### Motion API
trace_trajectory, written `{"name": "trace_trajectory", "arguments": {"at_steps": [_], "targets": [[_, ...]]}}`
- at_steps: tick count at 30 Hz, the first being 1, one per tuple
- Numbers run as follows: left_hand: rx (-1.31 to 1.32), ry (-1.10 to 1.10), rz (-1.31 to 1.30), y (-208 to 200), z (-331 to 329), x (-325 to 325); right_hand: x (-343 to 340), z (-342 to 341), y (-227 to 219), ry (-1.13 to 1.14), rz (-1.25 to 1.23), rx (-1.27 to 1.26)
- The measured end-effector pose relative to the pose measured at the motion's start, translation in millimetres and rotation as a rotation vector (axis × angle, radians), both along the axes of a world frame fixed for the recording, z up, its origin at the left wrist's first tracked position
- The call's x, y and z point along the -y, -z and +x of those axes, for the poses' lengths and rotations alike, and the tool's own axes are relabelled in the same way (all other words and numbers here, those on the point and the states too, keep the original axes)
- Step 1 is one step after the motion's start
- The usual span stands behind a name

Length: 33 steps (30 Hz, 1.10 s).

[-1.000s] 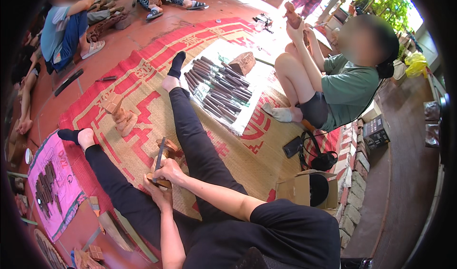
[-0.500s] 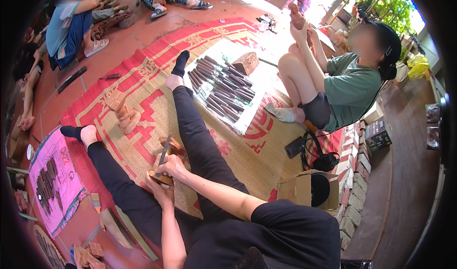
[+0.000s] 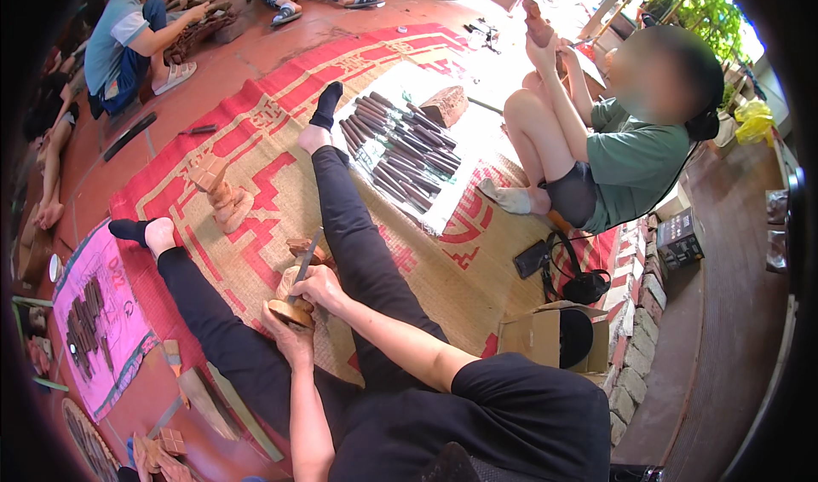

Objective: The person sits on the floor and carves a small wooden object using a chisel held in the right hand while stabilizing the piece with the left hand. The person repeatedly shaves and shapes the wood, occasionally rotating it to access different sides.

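Brace the wooden piece [image 3: 294, 313] firmly, lower left-centre.
Left hand [image 3: 292, 340]: fingers gripping it. Right hand [image 3: 319, 288]: fingers wrapped around the dark tool [image 3: 308, 259], best guided clear of the left.

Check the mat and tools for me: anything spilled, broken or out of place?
Nothing looks spilled or broken. One dark tool lies alone at the edge of the red-bordered mat, apart from the rows of dark tools on the white sheet, so it looks stray.
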State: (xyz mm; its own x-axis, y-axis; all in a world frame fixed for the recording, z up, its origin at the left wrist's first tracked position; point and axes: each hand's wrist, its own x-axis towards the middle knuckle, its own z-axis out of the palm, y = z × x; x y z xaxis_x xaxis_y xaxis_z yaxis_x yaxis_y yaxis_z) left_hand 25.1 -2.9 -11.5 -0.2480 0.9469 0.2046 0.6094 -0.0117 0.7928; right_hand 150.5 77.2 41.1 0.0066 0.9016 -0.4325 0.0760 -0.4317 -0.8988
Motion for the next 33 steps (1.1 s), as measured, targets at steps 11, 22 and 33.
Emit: {"name": "trace_trajectory", "arguments": {"at_steps": [11,22,33], "targets": [[-0.009,0.01,0.007,3.7,0.1,0.8,8.9,6.3,11.1,0.017,0.002,-0.159],[0.034,0.007,-0.003,3.4,-2.0,-0.6,3.5,11.1,11.3,-0.061,-0.005,-0.207],[-0.023,0.001,-0.012,8.1,-4.0,-0.4,8.1,13.3,17.2,-0.038,-0.02,-0.203]]}}
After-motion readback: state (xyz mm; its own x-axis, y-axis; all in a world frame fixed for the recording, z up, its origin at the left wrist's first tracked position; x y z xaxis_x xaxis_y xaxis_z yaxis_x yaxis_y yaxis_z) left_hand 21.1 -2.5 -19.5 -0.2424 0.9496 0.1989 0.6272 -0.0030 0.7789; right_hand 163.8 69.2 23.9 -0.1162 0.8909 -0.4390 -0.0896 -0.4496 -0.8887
